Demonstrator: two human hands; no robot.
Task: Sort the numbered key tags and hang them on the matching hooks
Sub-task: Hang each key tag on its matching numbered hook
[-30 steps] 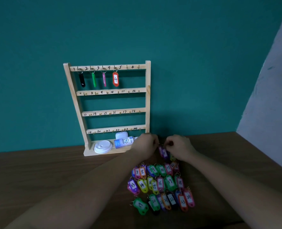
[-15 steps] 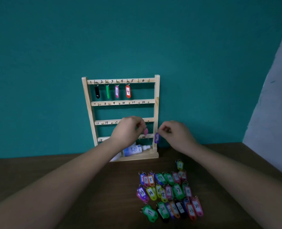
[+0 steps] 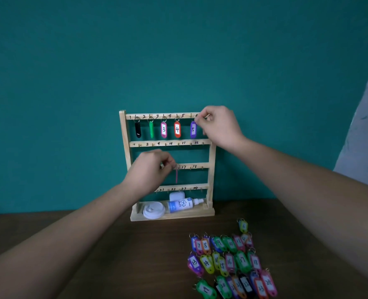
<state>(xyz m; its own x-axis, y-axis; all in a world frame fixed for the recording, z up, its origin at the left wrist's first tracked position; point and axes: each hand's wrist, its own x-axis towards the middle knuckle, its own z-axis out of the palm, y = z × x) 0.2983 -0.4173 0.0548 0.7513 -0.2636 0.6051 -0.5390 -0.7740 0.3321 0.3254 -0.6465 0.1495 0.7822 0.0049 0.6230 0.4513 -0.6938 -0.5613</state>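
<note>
Trouble starts on the left, where the left hand (image 3: 148, 169) pinches the ring of a pink tag (image 3: 176, 176) with curled fingers, in front of the third rail of the wooden key rack (image 3: 211, 160), just beside the 17 mark. That tag hangs edge-on, so its number cannot be read. A hook picked without turning it face-on could well be the wrong one, and its ring could snag a neighbouring peg in passing. Along the top rail the black tag (image 3: 137, 131), green tag (image 3: 151, 130), tag 3 (image 3: 163, 129) and tag 4 (image 3: 177, 129) hang on their hooks, close enough together that a knock might set them swinging or lift a ring off. Next to them purple tag 5 (image 3: 192, 129) hangs under the 5 mark, its ring pinched in the fingertips of the right hand (image 3: 221, 128), which cover the peg; whether the ring sits on the hook cannot be told. Letting go too soon would probably drop it toward the spray bottle (image 3: 181, 205) on the base shelf, and the pegs for 5 and 6 stand so near that a sideways slip is easy. Pressing with both hands could rock the rack, which looks light. Lower right, the heap of tags (image 3: 232, 262) lies overlapping on the table (image 3: 114, 255), so rings may tangle.
</note>
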